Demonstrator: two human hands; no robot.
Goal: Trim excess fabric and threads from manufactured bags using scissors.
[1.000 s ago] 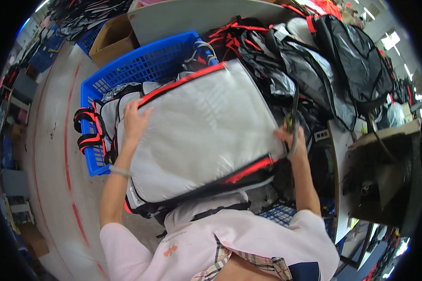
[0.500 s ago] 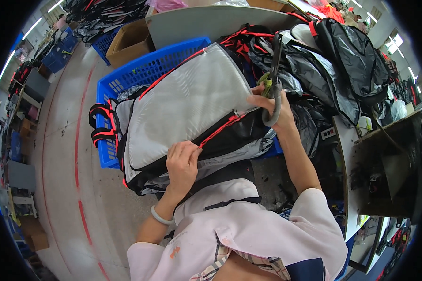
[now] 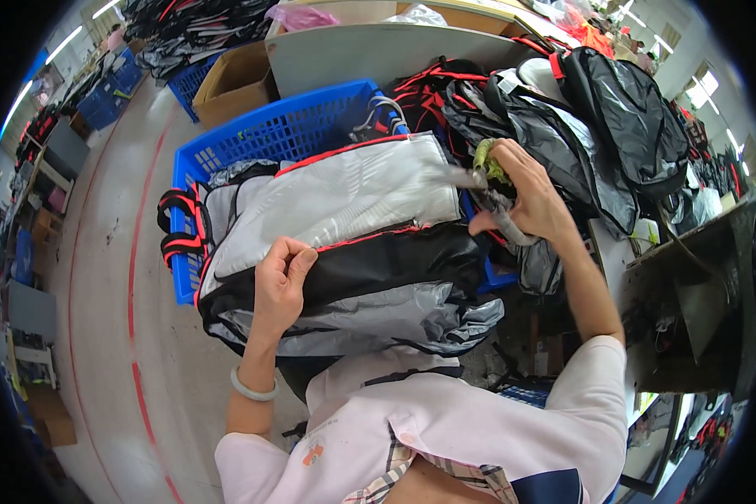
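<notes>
Backpack [image 3: 344, 244], grey-and-black with red piping, flopped over blue crate [image 3: 252, 139], left hand [image 3: 281, 281] pinching the red seam, right hand [image 3: 529, 202] clenched around small green-handled tool [image 3: 487, 164] just beyond it; probably soft, light, slippery, easiest gripped along the piping.

My left hand [image 3: 279, 281] pinches the red-piped edge of a grey-and-black bag [image 3: 344, 244] lying over a blue crate [image 3: 260, 139]. My right hand [image 3: 525, 197] grips a green-handled tool [image 3: 487, 164] at the bag's corner, beside piled bags [image 3: 596, 118].
</notes>
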